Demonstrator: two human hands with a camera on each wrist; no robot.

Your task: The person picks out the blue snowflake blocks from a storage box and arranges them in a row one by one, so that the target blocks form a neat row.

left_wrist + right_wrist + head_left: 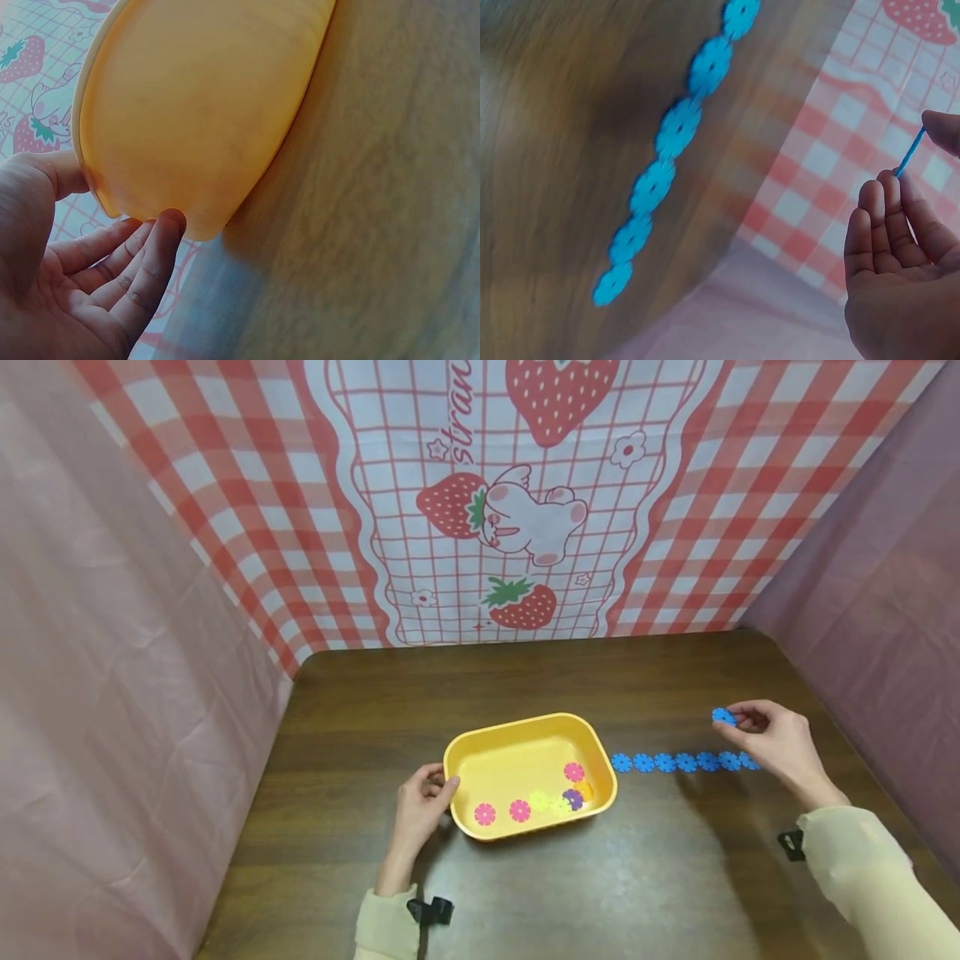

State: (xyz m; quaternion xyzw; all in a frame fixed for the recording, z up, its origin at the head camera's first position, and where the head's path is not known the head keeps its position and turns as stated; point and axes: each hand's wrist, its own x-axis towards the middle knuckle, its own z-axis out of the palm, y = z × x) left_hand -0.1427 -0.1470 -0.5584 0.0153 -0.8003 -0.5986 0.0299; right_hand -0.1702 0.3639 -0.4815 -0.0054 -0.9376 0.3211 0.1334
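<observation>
At the left end of the yellow plastic basin (517, 727), my left hand (420, 802) grips its rim, thumb over the edge and fingers against the outer wall. Flower-shaped notched discs lie inside: pink discs (520, 811), yellow discs (547, 802), a purple disc (573, 799) and an orange disc (585, 790). My right hand (783, 747) pinches a blue notched disc (723, 716) between thumb and fingertips, seen edge-on in the right wrist view. Below it a row of blue discs (652, 187) runs along the table, its right end partly hidden behind the hand in the head view.
The brown wooden table (360, 693) carries the basin and the row. Behind it hangs a red checked cloth (480, 568) with strawberries. Pinkish curtains (135, 652) flank both sides. Black straps (431, 911) with small devices sit at the wrists.
</observation>
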